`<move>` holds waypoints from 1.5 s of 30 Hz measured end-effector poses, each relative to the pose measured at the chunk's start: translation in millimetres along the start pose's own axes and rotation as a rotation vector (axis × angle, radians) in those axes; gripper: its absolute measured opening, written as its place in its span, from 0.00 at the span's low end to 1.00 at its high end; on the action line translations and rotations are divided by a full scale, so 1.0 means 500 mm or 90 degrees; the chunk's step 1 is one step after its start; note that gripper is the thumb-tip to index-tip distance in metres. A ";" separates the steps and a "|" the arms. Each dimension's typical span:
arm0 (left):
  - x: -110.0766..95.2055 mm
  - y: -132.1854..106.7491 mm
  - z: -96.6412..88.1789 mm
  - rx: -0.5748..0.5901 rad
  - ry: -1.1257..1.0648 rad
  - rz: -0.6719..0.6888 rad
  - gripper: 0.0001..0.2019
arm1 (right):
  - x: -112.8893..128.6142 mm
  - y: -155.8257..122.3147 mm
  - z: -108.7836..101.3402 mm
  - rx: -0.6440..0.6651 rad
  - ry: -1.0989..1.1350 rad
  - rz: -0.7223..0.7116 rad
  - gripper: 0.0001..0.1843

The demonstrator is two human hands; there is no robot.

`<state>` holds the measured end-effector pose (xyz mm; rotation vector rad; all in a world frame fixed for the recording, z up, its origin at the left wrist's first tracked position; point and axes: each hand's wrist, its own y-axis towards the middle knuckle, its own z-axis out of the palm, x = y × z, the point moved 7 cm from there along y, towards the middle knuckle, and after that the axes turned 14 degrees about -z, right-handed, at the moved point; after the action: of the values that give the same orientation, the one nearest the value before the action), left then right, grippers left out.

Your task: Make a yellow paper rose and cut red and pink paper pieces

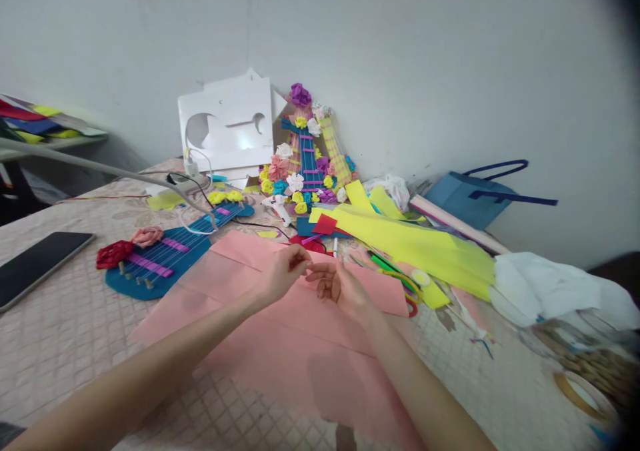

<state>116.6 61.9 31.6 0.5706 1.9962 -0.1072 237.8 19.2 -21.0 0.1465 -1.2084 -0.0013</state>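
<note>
A large sheet of pink paper (240,364) with crease lines lies on the table, and both hands are over it. My left hand (283,274) is closed in a pinch, its fingertips meeting the fingers of the other hand; anything between them is too small to make out. My right hand (347,291) is turned palm inward with loosely bent fingers apart and thumb raised; no object shows in it. Left of the paper rests a blue guitar-shaped craft piece (170,254) with purple strips, strings and paper roses. Behind the hands is a white glue gun (278,207).
Yellow paper strips (415,241) and scissors (413,289) lie to the right. Decorated guitar shapes (310,161) lean on the wall beside a white cut-out board (227,127). A phone (43,264) is at left; a blue bag (470,197) and tape roll (585,395) are at right.
</note>
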 end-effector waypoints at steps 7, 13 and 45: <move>-0.037 -0.014 0.034 -0.056 0.071 0.117 0.05 | -0.001 -0.011 0.024 0.010 -0.069 -0.044 0.19; -0.032 -0.026 0.028 0.037 0.060 0.150 0.13 | 0.040 -0.012 0.004 -0.029 -0.203 -0.112 0.16; 0.036 -0.070 -0.003 0.057 0.170 0.053 0.20 | 0.234 0.064 -0.219 0.151 -0.982 -0.173 0.21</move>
<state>93.5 37.7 11.0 0.7573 2.2308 -0.0713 378.7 53.8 53.6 0.5790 -2.7163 -0.2485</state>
